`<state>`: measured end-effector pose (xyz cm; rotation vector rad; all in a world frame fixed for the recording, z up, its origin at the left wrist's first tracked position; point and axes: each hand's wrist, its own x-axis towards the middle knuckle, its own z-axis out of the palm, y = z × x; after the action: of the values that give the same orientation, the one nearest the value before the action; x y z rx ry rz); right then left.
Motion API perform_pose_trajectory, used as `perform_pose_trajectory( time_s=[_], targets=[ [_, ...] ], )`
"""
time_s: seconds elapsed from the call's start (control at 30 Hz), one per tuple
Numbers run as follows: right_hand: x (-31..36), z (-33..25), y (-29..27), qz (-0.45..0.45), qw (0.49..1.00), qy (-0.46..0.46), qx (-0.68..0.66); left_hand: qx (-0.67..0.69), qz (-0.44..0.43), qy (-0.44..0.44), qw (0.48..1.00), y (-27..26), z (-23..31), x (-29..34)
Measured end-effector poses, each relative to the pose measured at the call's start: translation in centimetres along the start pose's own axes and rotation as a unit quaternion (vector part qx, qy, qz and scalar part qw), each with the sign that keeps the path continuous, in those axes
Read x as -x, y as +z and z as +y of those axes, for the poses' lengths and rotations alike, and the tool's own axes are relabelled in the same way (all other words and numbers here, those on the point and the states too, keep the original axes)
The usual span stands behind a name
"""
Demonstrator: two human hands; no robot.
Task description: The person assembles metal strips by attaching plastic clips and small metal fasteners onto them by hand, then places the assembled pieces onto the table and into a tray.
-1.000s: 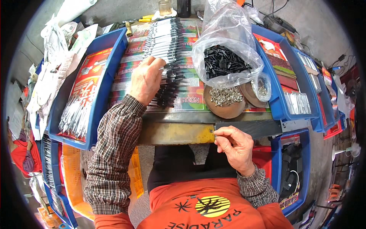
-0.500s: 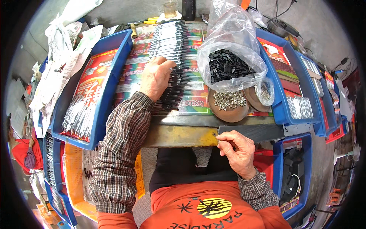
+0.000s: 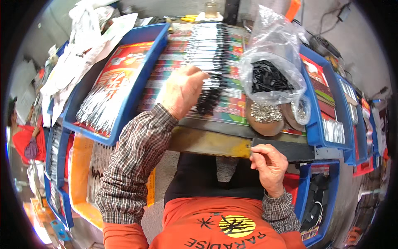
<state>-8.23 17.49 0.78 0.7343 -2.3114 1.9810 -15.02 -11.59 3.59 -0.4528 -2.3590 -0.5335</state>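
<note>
My left hand (image 3: 184, 91) is over the left side of a long row of thin silvery strips with black ends (image 3: 208, 52). Its fingers are curled and blurred, with the tips pointing down at the row; what they pinch is hidden. By the table's front edge (image 3: 207, 140), my right hand (image 3: 269, 168) holds thumb and forefinger pressed together, and anything between them is too small to make out. A dark flat plate (image 3: 290, 152) lies just behind this hand. Small silvery metal pieces (image 3: 265, 112) fill a round brown dish (image 3: 265, 129) beyond it.
A clear plastic bag (image 3: 271, 41) of small black pieces (image 3: 269, 76) stands right of the row. Blue trays flank the table: one at left (image 3: 151, 62) with thin strips, one at right (image 3: 317, 112) with metal pieces. Below left is an orange basket (image 3: 81, 182).
The view has shifted, so the table appears farther right and tilted. My left hand has lifted a little toward the near left of the row. My right hand keeps its pinch at the edge.
</note>
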Motion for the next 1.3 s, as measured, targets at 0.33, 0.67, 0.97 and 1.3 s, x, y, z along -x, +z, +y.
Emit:
perform_pose_trajectory(
  time_s=[0.33,0.67,0.97,1.3],
  targets=[
    [0.3,0.0,-0.2,0.005,1.000,0.026,-0.007,-0.163,0.014,-0.076,0.984,-10.2,1.4,5.5],
    [0.2,-0.2,0.1,0.003,0.999,0.038,0.005,-0.276,-0.126,-0.220,0.927,-17.3,-9.6,10.6],
    [0.3,-0.3,0.3,0.009,0.999,0.047,0.011,-0.259,-0.208,-0.204,0.921,-17.1,-10.9,11.7],
    [0.9,-1.8,-1.6,-0.015,0.996,0.071,0.043,-0.296,-0.190,-0.190,0.916,-16.8,-11.6,12.0]
  ],
)
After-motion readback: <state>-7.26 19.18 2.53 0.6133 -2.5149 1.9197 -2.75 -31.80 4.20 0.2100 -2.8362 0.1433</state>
